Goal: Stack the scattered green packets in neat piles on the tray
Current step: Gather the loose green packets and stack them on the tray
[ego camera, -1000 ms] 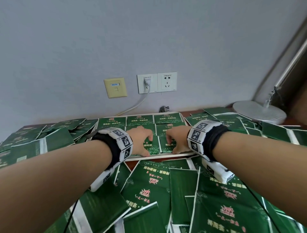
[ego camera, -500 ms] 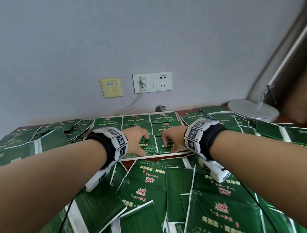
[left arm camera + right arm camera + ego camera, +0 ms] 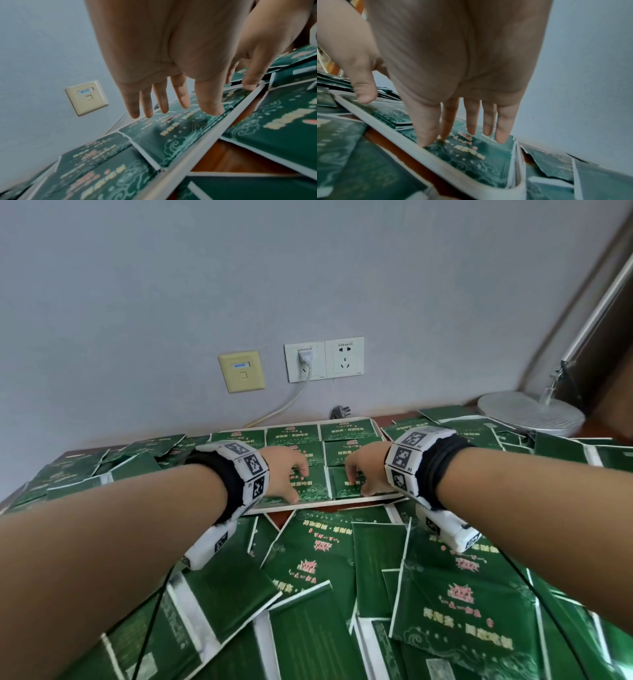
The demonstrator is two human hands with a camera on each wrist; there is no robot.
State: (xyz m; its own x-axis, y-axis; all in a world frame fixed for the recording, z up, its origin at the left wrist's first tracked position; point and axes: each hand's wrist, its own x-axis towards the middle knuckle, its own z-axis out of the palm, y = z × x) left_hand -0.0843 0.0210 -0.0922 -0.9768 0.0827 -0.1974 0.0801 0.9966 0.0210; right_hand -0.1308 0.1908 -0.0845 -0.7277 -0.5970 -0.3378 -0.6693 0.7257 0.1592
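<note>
A white tray [image 3: 308,506] lies at the back of the table, filled with rows of piled green packets [image 3: 346,431]. My left hand [image 3: 291,474] hovers over a front-row pile [image 3: 310,491] with its fingers straight and spread, and its thumb tip [image 3: 212,109] touches the packet by the tray rim [image 3: 205,142]. My right hand [image 3: 359,474] is over the neighbouring front pile [image 3: 344,489], its fingers straight and its thumb [image 3: 423,138] at the rim [image 3: 436,155]. Neither hand holds a packet. Loose green packets [image 3: 318,549] cover the table in front.
More scattered packets lie left [image 3: 78,474] and right [image 3: 565,446] of the tray. A round lamp base [image 3: 529,414] stands at the back right. Wall sockets [image 3: 323,361] with a white cable [image 3: 284,405] and a loose plug [image 3: 340,412] sit behind the tray.
Both hands stay over the tray's front row. Their fingers have straightened and lifted a little, and the hands have drawn slightly apart.
</note>
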